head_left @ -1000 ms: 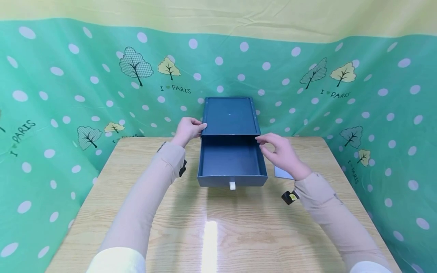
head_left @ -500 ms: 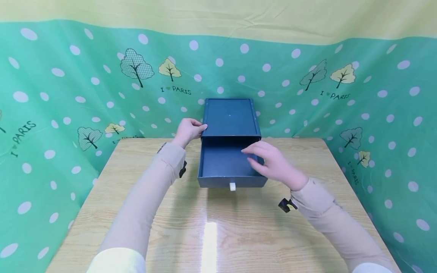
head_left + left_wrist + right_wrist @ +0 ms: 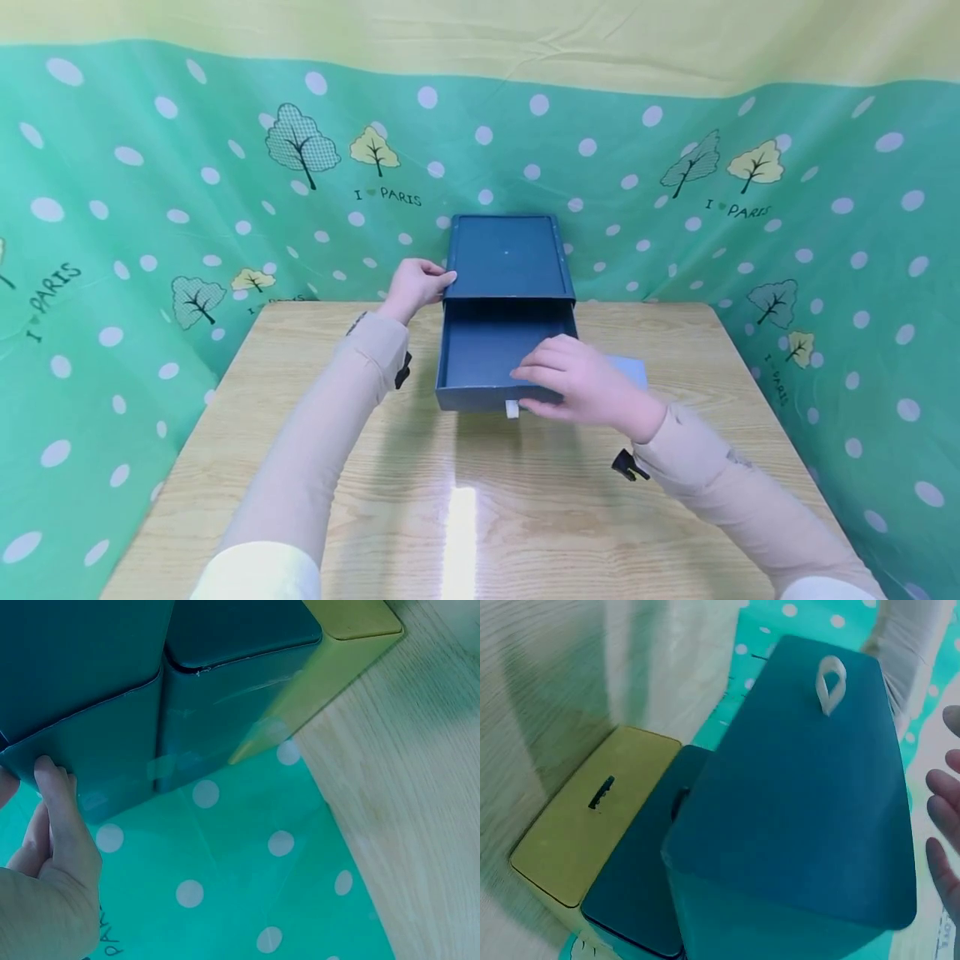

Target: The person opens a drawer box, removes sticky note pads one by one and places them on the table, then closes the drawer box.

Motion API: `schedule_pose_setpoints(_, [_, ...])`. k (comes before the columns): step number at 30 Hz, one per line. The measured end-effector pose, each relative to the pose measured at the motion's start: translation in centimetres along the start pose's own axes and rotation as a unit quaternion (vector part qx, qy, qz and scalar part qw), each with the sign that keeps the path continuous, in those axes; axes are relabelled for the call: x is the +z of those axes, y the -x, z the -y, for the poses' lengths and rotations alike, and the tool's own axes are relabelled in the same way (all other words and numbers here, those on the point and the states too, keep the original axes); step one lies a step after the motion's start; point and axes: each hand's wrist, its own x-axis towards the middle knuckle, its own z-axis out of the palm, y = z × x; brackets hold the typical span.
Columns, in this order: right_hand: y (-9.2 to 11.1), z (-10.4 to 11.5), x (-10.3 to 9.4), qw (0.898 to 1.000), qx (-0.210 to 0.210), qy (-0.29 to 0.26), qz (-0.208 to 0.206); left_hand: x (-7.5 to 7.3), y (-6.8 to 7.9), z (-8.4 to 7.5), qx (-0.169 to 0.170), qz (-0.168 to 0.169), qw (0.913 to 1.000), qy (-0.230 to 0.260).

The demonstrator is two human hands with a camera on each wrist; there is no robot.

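Observation:
A dark blue drawer unit (image 3: pixel 506 254) stands against the back curtain, its top drawer (image 3: pixel 487 342) pulled well out. The drawer holds nothing that I can see. A white ribbon loop (image 3: pixel 512 409) hangs on the drawer front. My left hand (image 3: pixel 414 287) rests on the unit's upper left edge; in the left wrist view its straight fingers (image 3: pixel 56 791) lie against the side wall. My right hand (image 3: pixel 581 383) is over the drawer's front right corner, near the loop, fingers slightly bent and holding nothing. In the right wrist view its fingertips (image 3: pixel 945 814) appear apart from the drawer front (image 3: pixel 795 780).
Below the top drawer sit another blue drawer (image 3: pixel 649 877) and a yellow drawer (image 3: pixel 592 817), both with dark pulls. A pale blue flat thing (image 3: pixel 632 371) lies right of the unit, partly hidden. The wooden table (image 3: pixel 360 500) meets a green dotted curtain (image 3: pixel 630 250).
My right hand has moved from the drawer's right rim, across its inside, then down to the front beside the ribbon loop. My left hand and the drawer have stayed put.

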Motion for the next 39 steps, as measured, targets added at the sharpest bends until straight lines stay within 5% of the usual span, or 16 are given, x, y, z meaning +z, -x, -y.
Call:
schedule_pose_setpoints(12, [0.6,1.5,1.7,0.994,-0.062,0.081,0.029,0.0,0.0,0.0,0.006,-0.002,1.0000,-0.003])
schedule_pose_setpoints(27, [2.0,2.3,3.1,0.973,-0.111,0.201,0.032,0.0,0.1,0.0,0.006,-0.003,1.0000,-0.002])
schedule_pose_setpoints(39, [2.5,2.6,3.6,0.972,-0.104,0.210,0.013,0.0,0.2,0.0,0.005,-0.001,1.0000,-0.005])
